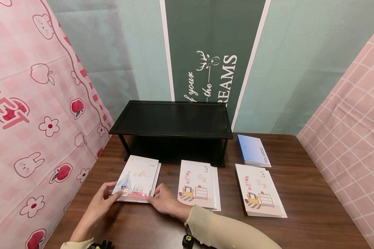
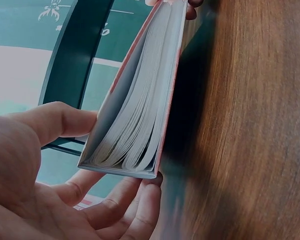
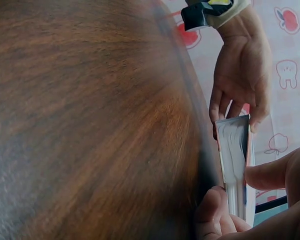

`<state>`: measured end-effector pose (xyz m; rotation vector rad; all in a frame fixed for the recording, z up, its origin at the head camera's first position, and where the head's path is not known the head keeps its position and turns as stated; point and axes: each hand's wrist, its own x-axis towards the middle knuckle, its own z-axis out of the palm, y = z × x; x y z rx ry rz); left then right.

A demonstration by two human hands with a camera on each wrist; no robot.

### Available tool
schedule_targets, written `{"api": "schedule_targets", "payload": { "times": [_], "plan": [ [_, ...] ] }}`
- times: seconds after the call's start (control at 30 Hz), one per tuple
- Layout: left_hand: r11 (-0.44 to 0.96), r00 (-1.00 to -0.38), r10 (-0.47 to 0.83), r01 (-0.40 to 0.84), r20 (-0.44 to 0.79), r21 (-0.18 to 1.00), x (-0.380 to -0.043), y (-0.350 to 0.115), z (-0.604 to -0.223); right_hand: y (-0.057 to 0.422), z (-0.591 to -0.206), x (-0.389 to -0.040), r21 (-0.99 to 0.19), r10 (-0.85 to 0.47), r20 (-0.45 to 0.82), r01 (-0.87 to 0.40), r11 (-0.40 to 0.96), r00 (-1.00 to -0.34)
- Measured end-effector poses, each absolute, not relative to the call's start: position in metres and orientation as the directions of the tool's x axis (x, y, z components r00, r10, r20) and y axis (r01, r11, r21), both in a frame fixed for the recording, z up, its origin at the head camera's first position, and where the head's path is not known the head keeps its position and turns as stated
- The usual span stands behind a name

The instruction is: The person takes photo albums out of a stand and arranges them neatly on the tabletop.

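Both hands hold a white photo album (image 1: 138, 178) with a blue tent drawn on its cover, at the left front of the black shelf. My left hand (image 1: 101, 204) grips its near left corner, thumb on the cover and fingers curled beneath, as the left wrist view shows. At the near right corner my right hand (image 1: 165, 200) pinches it, thumb on top and fingers below. The loose page edges (image 2: 135, 105) face me between the two covers. In the right wrist view, a dark shadow lies under the album (image 3: 233, 150).
A black two-tier shelf (image 1: 171, 119) stands at the back of the wooden table (image 1: 311, 180). Right of my hands lie a white album stack (image 1: 194, 180) with a yellow armchair picture and a similar stack (image 1: 258, 190). Behind that is a blue album (image 1: 252, 148) marked POLAROID. Curtains surround the table.
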<state>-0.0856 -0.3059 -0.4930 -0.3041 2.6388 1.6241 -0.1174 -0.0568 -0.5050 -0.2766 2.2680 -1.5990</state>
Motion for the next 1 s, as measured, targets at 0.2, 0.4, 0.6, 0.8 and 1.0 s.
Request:
{"api": "schedule_targets", "payload": {
  "times": [0.2, 0.4, 0.6, 0.8, 1.0],
  "plan": [
    [0.428, -0.974, -0.153, -0.218, -0.167, 0.877, -0.0839, -0.3061, -0.4943, -0.0564, -0.5058, -0.1160, -0.932, -0.357, -0.156, 0.017, 0.362, -0.921],
    [0.396, -0.972, -0.146, -0.230, -0.186, 0.889, -0.0840, -0.3071, -0.4973, -0.0562, -0.5054, -0.1169, -0.890, -0.369, -0.138, -0.049, 0.454, -0.919],
    [0.387, -0.968, -0.149, -0.247, -0.204, 0.889, -0.0837, -0.3080, -0.4980, -0.0570, -0.5035, -0.1185, -0.860, -0.371, -0.132, -0.080, 0.505, -0.919],
    [0.386, -0.968, -0.150, -0.243, -0.199, 0.890, -0.0847, -0.3068, -0.4991, -0.0566, -0.5053, -0.1187, -0.863, -0.367, -0.134, -0.073, 0.499, -0.921],
    [0.389, -0.965, -0.158, -0.254, -0.207, 0.886, -0.0865, -0.3057, -0.5003, -0.0555, -0.5081, -0.1175, -0.862, -0.363, -0.111, -0.092, 0.498, -0.925]
  ]
}}
